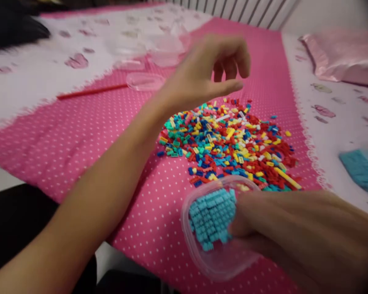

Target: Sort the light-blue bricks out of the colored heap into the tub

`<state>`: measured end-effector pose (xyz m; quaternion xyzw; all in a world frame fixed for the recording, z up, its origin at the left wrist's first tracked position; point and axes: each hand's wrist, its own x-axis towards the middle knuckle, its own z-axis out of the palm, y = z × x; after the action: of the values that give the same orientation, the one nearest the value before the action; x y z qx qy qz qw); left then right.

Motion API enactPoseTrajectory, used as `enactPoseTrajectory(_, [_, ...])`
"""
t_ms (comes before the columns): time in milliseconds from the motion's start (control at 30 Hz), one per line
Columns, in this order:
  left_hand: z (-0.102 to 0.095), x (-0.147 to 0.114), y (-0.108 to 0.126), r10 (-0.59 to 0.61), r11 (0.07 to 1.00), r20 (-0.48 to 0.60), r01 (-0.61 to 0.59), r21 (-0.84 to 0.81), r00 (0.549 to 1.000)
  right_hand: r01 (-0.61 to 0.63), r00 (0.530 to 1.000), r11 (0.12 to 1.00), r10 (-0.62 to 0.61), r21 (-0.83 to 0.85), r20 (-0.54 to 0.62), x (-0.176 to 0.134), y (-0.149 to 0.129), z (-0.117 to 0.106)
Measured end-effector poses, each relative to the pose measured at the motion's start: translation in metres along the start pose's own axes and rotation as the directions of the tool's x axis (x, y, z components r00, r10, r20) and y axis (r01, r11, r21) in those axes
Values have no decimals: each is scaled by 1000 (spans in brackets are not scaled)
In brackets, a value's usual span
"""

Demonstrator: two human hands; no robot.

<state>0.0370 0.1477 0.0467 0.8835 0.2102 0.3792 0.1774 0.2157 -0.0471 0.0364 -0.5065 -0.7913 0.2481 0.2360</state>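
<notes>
My left hand (221,67) hovers over a heap of loose toy bricks (230,139) in many colours. Its fingers curl loosely, apart from the thumb, with nothing visible between them. Lower down, my right hand (248,216) reaches inside a clear plastic tub (187,241) near the front of the cloth. The fingers are closed at the right edge of a block of turquoise toy bricks (213,214), which lies within the tub's rim. Fingertips on that side are partly hidden.
Pink dotted cloth (110,130) with lace edging covers the table. Behind on the left are clear plastic containers (165,49), a clear lid-like piece (144,81) and a red stick (92,92). At right lie a shiny pink packet (346,57) and a turquoise packet (362,167).
</notes>
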Motion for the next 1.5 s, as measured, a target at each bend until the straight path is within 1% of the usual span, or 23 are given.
enactPoseTrajectory(33, [3,1,2,8,1000,41,-9,12,999,106,990,990,-97,-89,99,1,-2,2])
enactPoseTrajectory(67, [7,2,4,27,1000,71,-28,7,997,191,973,967,-163,-166,164,3,-3,5])
enactPoseTrajectory(133, [15,4,8,83,996,123,-81,-25,989,333,934,887,-265,-321,239,8,-4,8])
enactPoseTrajectory(200, [22,4,11,137,990,169,-129,-59,976,401,915,809,-326,-430,239,12,-5,11])
enactPoseTrajectory(300, [28,4,11,162,986,205,-152,-62,965,458,888,726,-397,-514,232,17,-10,16])
enactPoseTrajectory(433, [29,3,9,169,986,199,-165,-36,965,451,891,711,-396,-540,223,19,-14,19])
enactPoseTrajectory(600, [30,3,8,182,983,214,-179,-31,960,457,889,706,-368,-541,271,17,-14,22])
enactPoseTrajectory(733, [32,3,10,183,983,197,-177,-44,963,446,895,699,-350,-559,276,17,-16,26])
enactPoseTrajectory(933, [34,3,12,179,984,216,-173,-49,960,424,904,669,-351,-611,242,16,-19,26])
enactPoseTrajectory(1067, [34,4,11,160,987,222,-154,-45,962,406,913,679,-320,-612,252,19,-20,24])
enactPoseTrajectory(1100, [34,4,10,159,987,230,-153,-43,960,413,911,680,-326,-606,254,19,-20,24])
enactPoseTrajectory(1200, [34,4,11,154,988,246,-148,-42,957,418,905,671,-369,-612,214,22,-21,24])
enactPoseTrajectory(1267, [34,4,11,149,989,239,-141,-49,960,425,899,661,-387,-619,205,21,-22,24])
enactPoseTrajectory(1367, [34,4,11,157,987,243,-149,-52,957,436,896,658,-382,-614,226,19,-21,25])
enactPoseTrajectory(1500, [35,3,9,194,981,200,-186,-54,961,400,907,670,-386,-625,167,16,-17,27])
